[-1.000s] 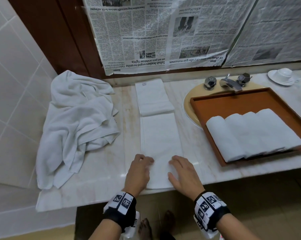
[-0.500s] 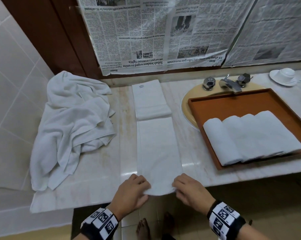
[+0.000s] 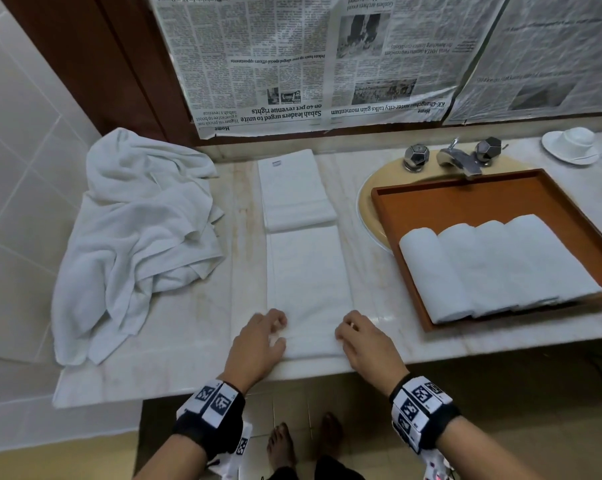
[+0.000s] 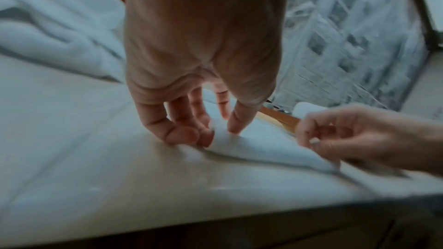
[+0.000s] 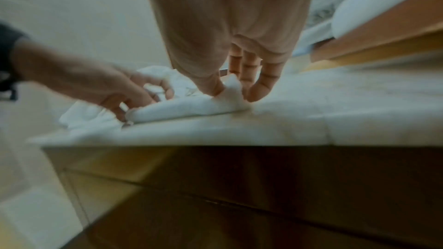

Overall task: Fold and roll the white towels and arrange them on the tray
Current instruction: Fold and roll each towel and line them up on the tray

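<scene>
A pale marble counter [image 3: 195,327] carries everything: a crumpled heap of white towels [image 3: 136,237] lies at the left, an orange-brown wooden tray [image 3: 465,199] sits at the right over a beige basin, holding four rolled white towels [image 3: 493,268] side by side. Between them a long folded white towel [image 3: 306,265] stretches from far to near. At its near end the left hand [image 3: 258,344] and right hand [image 3: 368,341] each pinch a corner, curling the edge up.

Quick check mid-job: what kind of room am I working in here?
Most likely a bathroom, perhaps a hotel's: a marble vanity counter with an inset basin, a chrome faucet, and tiled walls. Rolled towels on a wooden tray suggest housekeeping.
</scene>
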The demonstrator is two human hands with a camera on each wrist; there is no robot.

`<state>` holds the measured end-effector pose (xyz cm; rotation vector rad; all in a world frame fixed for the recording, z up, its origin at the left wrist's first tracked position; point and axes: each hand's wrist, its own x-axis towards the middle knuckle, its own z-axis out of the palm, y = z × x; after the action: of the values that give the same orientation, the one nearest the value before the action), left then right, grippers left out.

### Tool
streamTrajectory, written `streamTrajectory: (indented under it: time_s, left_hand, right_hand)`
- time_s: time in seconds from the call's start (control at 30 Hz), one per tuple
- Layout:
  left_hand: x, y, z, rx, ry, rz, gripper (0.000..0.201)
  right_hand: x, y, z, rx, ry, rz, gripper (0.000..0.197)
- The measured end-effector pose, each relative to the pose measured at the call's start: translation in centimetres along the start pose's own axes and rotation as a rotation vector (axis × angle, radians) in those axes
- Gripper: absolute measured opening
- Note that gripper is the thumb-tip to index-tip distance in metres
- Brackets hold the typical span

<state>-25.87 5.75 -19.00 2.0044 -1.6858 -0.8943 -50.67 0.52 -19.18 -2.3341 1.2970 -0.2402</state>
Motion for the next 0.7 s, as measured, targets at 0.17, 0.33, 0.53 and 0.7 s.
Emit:
streamTrajectory:
  time_s: [0.17,0.33,0.53,0.7]
  left_hand:
    - [-1.2,0.1,1.7,0.27,0.122,0.218,0.015]
    - [-2.5,0.7,2.5,0.406,0.12,0.215,0.039]
    - [-1.9,1.2,2.2,0.383,0.164,0.19,0.026]
    - [-0.2,0.7,0.7,-0.049,0.106,-0.034,0.033]
  right_hand:
    - [-0.8,-0.6,-0.5,-0.258,-0.027,-0.132,0.029]
    - [-0.8,-1.0,-0.1,-0.288,-0.004,-0.084,0.023]
    - [0.8,-1.0,-1.6,-0.061,-0.061,0.084,0.026]
    - [1.4,-0.1,-1.7,0.128,0.007,0.174,0.022]
